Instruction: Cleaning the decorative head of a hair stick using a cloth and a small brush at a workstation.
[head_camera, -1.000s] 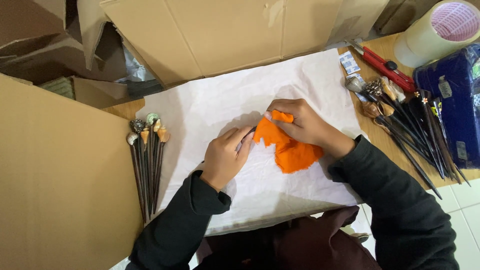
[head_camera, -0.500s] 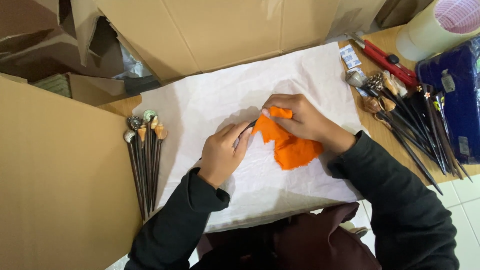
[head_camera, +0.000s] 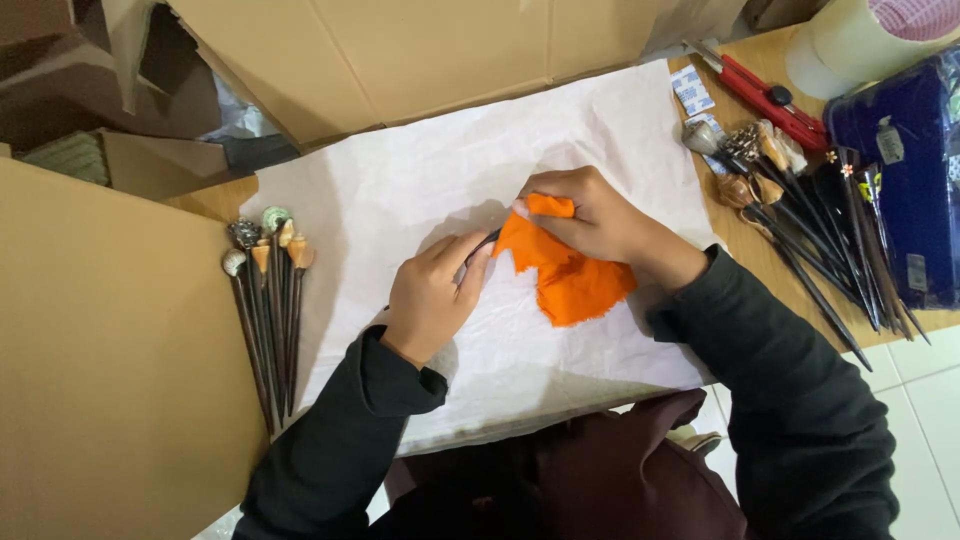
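The left hand (head_camera: 432, 300) pinches a dark stick (head_camera: 484, 242), as before; the right hand (head_camera: 590, 218) still grips the orange cloth (head_camera: 570, 280) around it on the white paper (head_camera: 400, 190). Hairsticks (head_camera: 265, 300) lie unmoved.

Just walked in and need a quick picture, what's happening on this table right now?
A person in dark sleeves is working over a sheet of white paper. The right hand presses an orange cloth around something thin and dark that the left hand holds at its end; most of it is hidden. A row of dark sticks with shell tips lies to the left, and a looser pile of similar sticks lies to the right beside a red cutter.
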